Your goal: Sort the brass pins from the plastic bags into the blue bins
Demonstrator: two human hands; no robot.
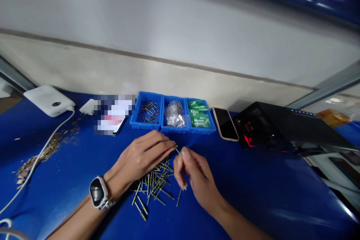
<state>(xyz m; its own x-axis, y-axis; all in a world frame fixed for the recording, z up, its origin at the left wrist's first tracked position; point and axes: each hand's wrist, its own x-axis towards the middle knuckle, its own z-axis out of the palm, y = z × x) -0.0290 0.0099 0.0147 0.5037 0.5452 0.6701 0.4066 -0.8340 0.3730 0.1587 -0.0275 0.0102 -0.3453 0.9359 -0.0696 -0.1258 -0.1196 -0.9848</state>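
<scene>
A pop rivet (pixel 177 149) with a thin silver pin spans the small gap between my hands. My left hand (pixel 146 153), with a watch on its wrist, has its fingers pressed together and their tips on one end of that rivet; its thumb is hidden. The thumb and index finger of my right hand (pixel 195 174) pinch the other end, the remaining fingers curled loosely. Beneath and between the hands lies a loose pile of pop rivets (pixel 156 183) with brass-coloured bodies and silver pins. One stray rivet (pixel 179 198) rests just below my right fingertips.
Behind my hands stand three joined blue bins: one with loose rivets (pixel 150 111), one with clear bags (pixel 176 115), one with green bags (pixel 199 114). Phones (pixel 225 123) (pixel 115 117) flank them. A black device (pixel 270 125) stands right; a white power bank (pixel 49 100) and cable lie left, near wood-like scraps (pixel 42 157).
</scene>
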